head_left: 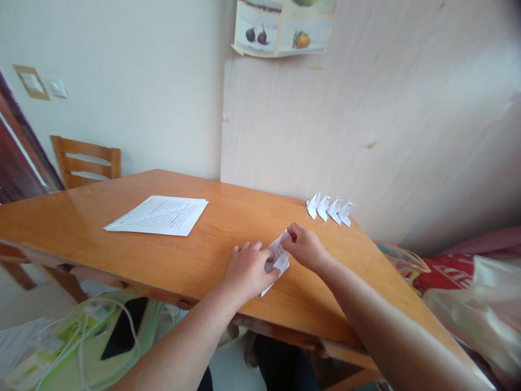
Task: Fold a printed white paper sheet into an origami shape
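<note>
A narrow piece of folded printed paper (279,253) lies slantwise near the table's front edge. My left hand (251,270) rests at its left side, with thumb and forefinger on the lower part and the other fingers curled on the wood. At the paper's upper end, my right hand (304,245) pinches the corner between thumb and fingers. Parts of the paper are hidden under both hands. Toward the back right, several folded paper pieces (323,207) with pointed tips stand in a row.
A stack of printed sheets (158,216) lies on the left of the wooden table (228,217). Beyond the table are a chair (87,157) and a wall. Bags (451,271) crowd the right side; a light green stool (97,347) with cables stands at lower left.
</note>
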Available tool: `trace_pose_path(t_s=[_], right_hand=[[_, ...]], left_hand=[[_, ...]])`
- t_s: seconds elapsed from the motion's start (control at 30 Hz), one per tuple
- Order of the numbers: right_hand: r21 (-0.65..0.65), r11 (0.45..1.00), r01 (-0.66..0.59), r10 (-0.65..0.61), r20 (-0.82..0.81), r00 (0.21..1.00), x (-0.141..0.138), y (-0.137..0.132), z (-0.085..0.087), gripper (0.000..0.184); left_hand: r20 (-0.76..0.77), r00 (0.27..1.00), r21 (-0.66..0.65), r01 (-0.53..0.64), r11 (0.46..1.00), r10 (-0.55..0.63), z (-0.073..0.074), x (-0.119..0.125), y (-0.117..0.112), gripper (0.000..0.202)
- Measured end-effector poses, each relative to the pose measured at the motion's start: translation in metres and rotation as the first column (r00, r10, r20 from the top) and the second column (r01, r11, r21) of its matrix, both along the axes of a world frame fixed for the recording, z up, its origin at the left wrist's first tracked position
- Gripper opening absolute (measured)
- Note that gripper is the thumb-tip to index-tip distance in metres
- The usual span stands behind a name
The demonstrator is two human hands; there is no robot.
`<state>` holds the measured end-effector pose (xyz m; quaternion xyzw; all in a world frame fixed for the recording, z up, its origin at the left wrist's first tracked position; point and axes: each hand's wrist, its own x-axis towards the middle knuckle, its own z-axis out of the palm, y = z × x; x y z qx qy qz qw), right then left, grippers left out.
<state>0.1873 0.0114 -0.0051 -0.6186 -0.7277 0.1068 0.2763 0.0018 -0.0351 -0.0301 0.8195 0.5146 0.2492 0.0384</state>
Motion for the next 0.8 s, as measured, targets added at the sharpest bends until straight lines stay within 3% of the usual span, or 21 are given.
trace_pose_path(t_s=[0.13, 0.33, 0.6, 0.8], right_hand=[[-0.013, 0.997, 0.080, -0.078, 0.112, 0.991, -0.009, 0.002, 0.006, 0.005], [-0.091, 0.973, 0.214, -0.204, 0.106, 0.973, -0.004, 0.015, 0.004, 0.008], [-0.199, 0.951, 0.238, -0.243, 0.000, 0.970, 0.008, 0.035, -0.009, 0.014], [-0.297, 0.938, 0.176, -0.181, 0.010, 0.983, 0.011, 0.048, -0.013, 0.025]], left_hand=[[0.000, 1.000, 0.024, 0.011, 1.000, -0.011, 0.000, -0.001, -0.001, 0.015], [0.024, 1.000, -0.001, 0.013, 1.000, -0.013, -0.002, -0.001, -0.001, 0.018], [0.035, 0.998, 0.015, 0.048, 0.999, -0.049, -0.006, -0.002, 0.003, 0.015], [0.043, 0.998, 0.004, 0.056, 0.998, -0.056, -0.006, -0.002, 0.003, 0.017]])
